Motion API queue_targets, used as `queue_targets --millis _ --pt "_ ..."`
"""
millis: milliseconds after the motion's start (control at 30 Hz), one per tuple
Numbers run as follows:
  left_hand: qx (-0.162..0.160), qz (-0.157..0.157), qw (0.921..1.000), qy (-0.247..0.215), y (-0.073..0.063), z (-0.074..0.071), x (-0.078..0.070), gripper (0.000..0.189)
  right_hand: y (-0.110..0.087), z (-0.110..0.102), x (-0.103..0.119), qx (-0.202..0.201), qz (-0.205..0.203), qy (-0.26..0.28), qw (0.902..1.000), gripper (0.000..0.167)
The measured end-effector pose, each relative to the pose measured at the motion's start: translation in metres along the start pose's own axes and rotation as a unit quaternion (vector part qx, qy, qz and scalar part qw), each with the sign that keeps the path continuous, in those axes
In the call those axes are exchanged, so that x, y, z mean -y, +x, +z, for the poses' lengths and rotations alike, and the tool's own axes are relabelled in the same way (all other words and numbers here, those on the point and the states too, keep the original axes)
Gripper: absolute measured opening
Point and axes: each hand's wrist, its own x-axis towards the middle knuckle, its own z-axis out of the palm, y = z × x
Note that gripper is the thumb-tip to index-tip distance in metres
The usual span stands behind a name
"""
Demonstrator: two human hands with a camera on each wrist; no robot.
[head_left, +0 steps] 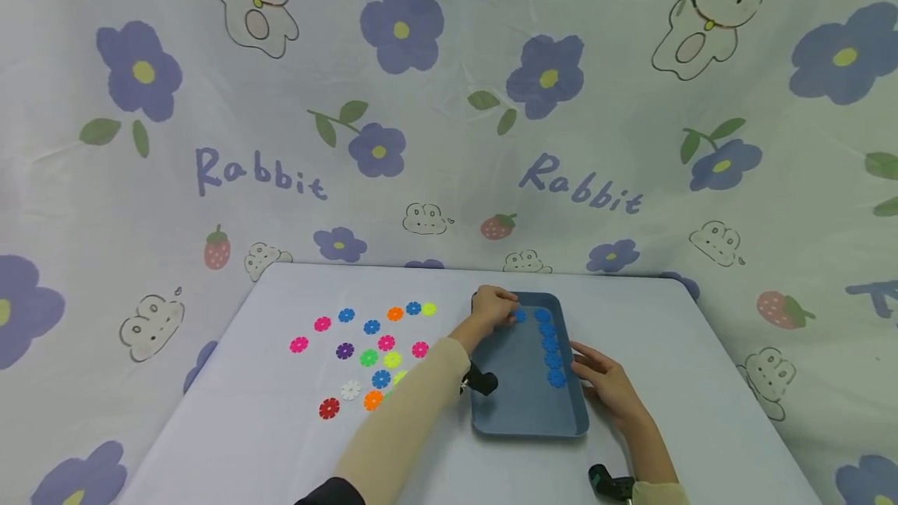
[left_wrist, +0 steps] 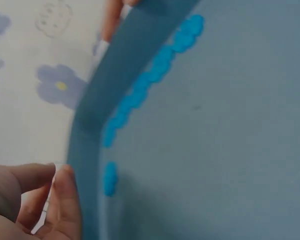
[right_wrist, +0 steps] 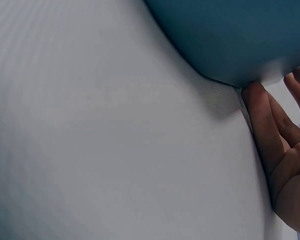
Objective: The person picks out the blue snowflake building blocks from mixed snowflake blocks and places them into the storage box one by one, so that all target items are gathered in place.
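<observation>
A blue-grey tray (head_left: 519, 419) lies on the white table. Along its right inner side runs a row of several blue snowflake discs (head_left: 550, 345), and a single blue snowflake disc (head_left: 520, 316) lies near the far edge. My left hand (head_left: 493, 307) is at the tray's far left corner, next to that single disc. In the left wrist view its thumb and fingers (left_wrist: 66, 192) are at the rim, apart from the disc, with nothing seen between them. My right hand (head_left: 609, 382) is beside the tray's right wall, its fingertips (right_wrist: 255, 95) right at the wall's lower edge.
Left of the tray, several loose snowflake discs in mixed colours are scattered, among them a dark red disc (head_left: 329, 408), a white disc (head_left: 351, 390) and a purple disc (head_left: 344, 351). My left forearm (head_left: 407, 419) covers part of them. A patterned curtain (head_left: 449, 115) hangs behind the table.
</observation>
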Motion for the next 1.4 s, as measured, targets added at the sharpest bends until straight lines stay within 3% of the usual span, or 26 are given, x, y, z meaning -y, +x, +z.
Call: queue_targets --millis 167,233,400,567,933,1200,1400 --pt "0.046 0.049 0.9977 -0.008 -0.012 -0.019 -0.018 0.012 0.0 0.0 0.001 0.002 0.001 0.002 1.0 0.056" --pt "0.059 0.069 0.9958 0.01 -0.017 -0.03 -0.021 0.014 -0.001 0.0 0.001 0.002 0.001 0.0 1.0 0.056" --pt "0.07 0.11 0.9888 0.072 -0.028 -0.062 -0.022 0.013 0.0 0.001 -0.002 0.001 0.001 0.0 1.0 0.055" --pt "0.072 0.13 0.9827 0.11 -0.04 -0.098 -0.014 0.014 -0.001 0.001 -0.003 0.007 -0.001 0.0 1.0 0.057" --pt "0.027 0.127 0.9727 0.193 -0.071 -0.171 0.011 0.015 -0.004 0.0 -0.003 0.01 0.002 -0.004 0.9999 0.061" --pt "0.0 0.093 0.971 0.22 -0.084 -0.207 0.034 0.012 -0.006 0.001 -0.004 0.013 0.006 0.006 0.9999 0.06" --pt "-0.013 0.083 0.9656 0.246 -0.096 -0.226 0.051 0.013 -0.005 0.002 -0.002 0.013 0.008 0.001 0.9999 0.061"
